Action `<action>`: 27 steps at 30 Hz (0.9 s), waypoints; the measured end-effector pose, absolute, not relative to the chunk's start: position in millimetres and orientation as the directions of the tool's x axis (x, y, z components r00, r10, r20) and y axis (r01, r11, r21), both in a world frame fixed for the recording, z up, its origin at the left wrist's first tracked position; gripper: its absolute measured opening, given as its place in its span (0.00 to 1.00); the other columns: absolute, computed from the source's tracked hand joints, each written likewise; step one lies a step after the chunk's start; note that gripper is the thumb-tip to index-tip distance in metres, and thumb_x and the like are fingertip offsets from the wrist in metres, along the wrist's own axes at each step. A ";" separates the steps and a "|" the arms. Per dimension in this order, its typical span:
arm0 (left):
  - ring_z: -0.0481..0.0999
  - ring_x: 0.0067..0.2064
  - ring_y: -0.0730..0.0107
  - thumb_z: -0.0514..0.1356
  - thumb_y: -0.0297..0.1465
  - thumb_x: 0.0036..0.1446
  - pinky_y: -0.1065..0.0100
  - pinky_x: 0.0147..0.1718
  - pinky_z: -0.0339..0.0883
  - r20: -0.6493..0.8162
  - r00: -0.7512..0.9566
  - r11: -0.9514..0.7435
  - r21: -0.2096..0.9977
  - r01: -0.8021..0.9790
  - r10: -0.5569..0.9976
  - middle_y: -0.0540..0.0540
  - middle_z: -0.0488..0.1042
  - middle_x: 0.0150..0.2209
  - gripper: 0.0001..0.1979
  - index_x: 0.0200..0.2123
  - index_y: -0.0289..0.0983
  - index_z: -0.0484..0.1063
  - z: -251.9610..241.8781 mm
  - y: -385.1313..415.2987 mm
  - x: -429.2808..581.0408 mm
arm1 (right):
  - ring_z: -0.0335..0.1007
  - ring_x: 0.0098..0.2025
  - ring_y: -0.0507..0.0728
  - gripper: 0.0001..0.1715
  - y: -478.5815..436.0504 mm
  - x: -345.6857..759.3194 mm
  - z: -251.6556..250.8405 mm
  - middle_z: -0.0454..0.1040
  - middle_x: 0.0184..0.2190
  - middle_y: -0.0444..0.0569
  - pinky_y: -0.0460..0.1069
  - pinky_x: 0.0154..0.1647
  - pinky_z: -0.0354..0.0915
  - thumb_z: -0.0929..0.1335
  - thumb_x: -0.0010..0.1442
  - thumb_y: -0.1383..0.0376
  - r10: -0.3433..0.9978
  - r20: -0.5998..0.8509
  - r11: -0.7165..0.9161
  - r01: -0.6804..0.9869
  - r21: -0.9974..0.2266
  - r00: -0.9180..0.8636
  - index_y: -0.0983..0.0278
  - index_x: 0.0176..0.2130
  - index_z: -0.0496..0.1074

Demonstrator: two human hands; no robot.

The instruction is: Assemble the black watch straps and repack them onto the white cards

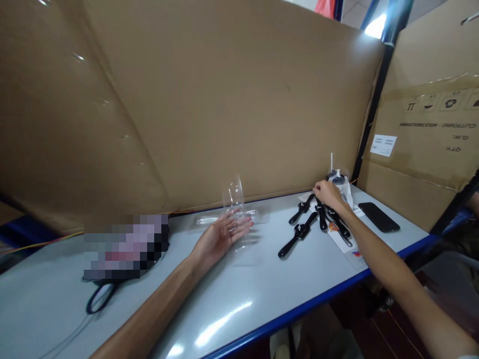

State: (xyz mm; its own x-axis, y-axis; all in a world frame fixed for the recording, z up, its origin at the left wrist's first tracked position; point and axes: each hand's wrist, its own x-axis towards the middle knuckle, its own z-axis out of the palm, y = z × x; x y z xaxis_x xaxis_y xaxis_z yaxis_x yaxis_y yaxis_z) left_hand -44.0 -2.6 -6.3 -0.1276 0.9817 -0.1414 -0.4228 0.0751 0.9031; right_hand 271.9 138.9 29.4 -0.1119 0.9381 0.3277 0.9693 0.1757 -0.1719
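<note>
My left hand point(224, 232) is palm up with its fingers stretched out, beside clear plastic packaging point(235, 194) that stands against the cardboard at the back. More of the transparent plastic lies under and around the fingers. My right hand point(327, 193) has its fingers closed at the upper end of a black spokeshave point(321, 217); the contact is partly hidden. Around it lie several more spokeshaves, one of them point(299, 233) apart toward the front left. A printed card point(342, 242) in clear plastic lies partly beneath the group.
A black phone point(378, 217) rests at the right of the white table point(262, 294). Behind my right hand is a clear bag point(346, 187) with dark contents. A dark-edged, pixelated object with a loop point(153, 254) lies left. Cardboard point(239, 99) walls the back; a carton point(422, 149) stands right.
</note>
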 end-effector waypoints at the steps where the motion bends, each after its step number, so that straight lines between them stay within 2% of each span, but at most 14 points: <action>1: 0.84 0.41 0.61 0.54 0.20 0.61 0.64 0.40 0.79 -0.171 -0.109 0.107 0.894 -0.435 0.979 0.35 0.80 0.45 0.24 0.60 0.33 0.64 -6.7 -3.0 -41.4 | 0.77 0.49 0.63 0.18 140.0 275.7 32.2 0.81 0.45 0.57 0.49 0.43 0.65 0.63 0.66 0.61 0.937 0.340 0.152 0.972 -0.179 -0.084 0.61 0.45 0.81; 5: 0.84 0.39 0.61 0.57 0.21 0.60 0.68 0.31 0.79 -0.231 -0.023 0.205 0.902 -0.379 0.973 0.36 0.80 0.45 0.23 0.59 0.34 0.65 -7.6 -6.1 -33.0 | 0.77 0.48 0.64 0.19 141.8 285.0 39.6 0.81 0.44 0.58 0.50 0.44 0.66 0.63 0.67 0.57 0.928 0.374 0.070 0.977 -0.201 0.011 0.61 0.43 0.81; 8: 0.83 0.35 0.63 0.59 0.21 0.57 0.70 0.27 0.77 -0.222 -0.048 0.195 0.925 -0.326 0.974 0.41 0.80 0.42 0.23 0.57 0.36 0.67 -7.3 -7.1 -30.8 | 0.77 0.49 0.64 0.23 140.2 286.4 41.3 0.81 0.44 0.60 0.51 0.45 0.67 0.61 0.69 0.55 0.933 0.358 0.044 0.980 -0.192 0.028 0.63 0.42 0.81; 14: 0.82 0.33 0.64 0.63 0.23 0.53 0.69 0.27 0.76 -0.199 -0.061 0.176 0.945 -0.276 0.978 0.42 0.80 0.40 0.24 0.54 0.36 0.70 -7.8 -7.1 -29.3 | 0.76 0.52 0.68 0.18 135.8 285.8 38.5 0.78 0.48 0.66 0.54 0.47 0.68 0.66 0.65 0.61 0.990 0.138 0.054 0.992 -0.112 -0.038 0.68 0.46 0.79; 18: 0.81 0.33 0.65 0.64 0.24 0.52 0.69 0.28 0.77 -0.189 -0.052 0.169 0.950 -0.261 0.981 0.43 0.80 0.39 0.22 0.52 0.37 0.71 -11.0 -5.0 -31.3 | 0.77 0.51 0.68 0.17 135.9 290.8 38.9 0.79 0.46 0.68 0.53 0.46 0.68 0.68 0.62 0.64 0.995 0.094 0.025 0.995 -0.095 -0.016 0.71 0.47 0.79; 20: 0.81 0.34 0.64 0.65 0.25 0.51 0.68 0.29 0.77 -0.188 -0.049 0.170 0.952 -0.254 0.981 0.43 0.79 0.39 0.23 0.52 0.37 0.72 -12.3 -4.0 -32.2 | 0.78 0.48 0.68 0.16 135.6 295.0 40.7 0.81 0.41 0.67 0.53 0.45 0.69 0.69 0.62 0.63 0.998 0.055 -0.005 0.996 -0.084 0.010 0.72 0.45 0.79; 24: 0.81 0.35 0.62 0.66 0.26 0.51 0.67 0.29 0.76 -0.184 -0.035 0.171 0.959 -0.228 0.982 0.43 0.79 0.39 0.24 0.53 0.36 0.72 -12.6 -3.8 -32.1 | 0.80 0.31 0.62 0.22 131.9 297.8 43.1 0.80 0.25 0.57 0.52 0.38 0.71 0.69 0.62 0.52 0.992 -0.120 -0.042 0.996 -0.080 0.032 0.70 0.37 0.80; 27: 0.81 0.34 0.62 0.66 0.26 0.51 0.67 0.28 0.75 -0.179 -0.042 0.164 0.956 -0.243 0.983 0.43 0.79 0.37 0.23 0.52 0.35 0.72 -12.5 -3.7 -31.6 | 0.78 0.26 0.60 0.26 128.8 292.3 41.1 0.79 0.24 0.55 0.51 0.33 0.71 0.69 0.62 0.48 0.980 -0.201 -0.012 0.996 -0.090 -0.007 0.68 0.36 0.79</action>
State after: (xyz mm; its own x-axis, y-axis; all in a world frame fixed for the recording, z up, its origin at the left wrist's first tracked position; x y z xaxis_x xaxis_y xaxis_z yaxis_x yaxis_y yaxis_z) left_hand -31.6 -3.7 -12.5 -0.0423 0.9829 -0.1791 -0.2435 0.1637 0.9560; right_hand 292.3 128.8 41.1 -0.0066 0.9796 -0.2010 0.9958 -0.0119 -0.0903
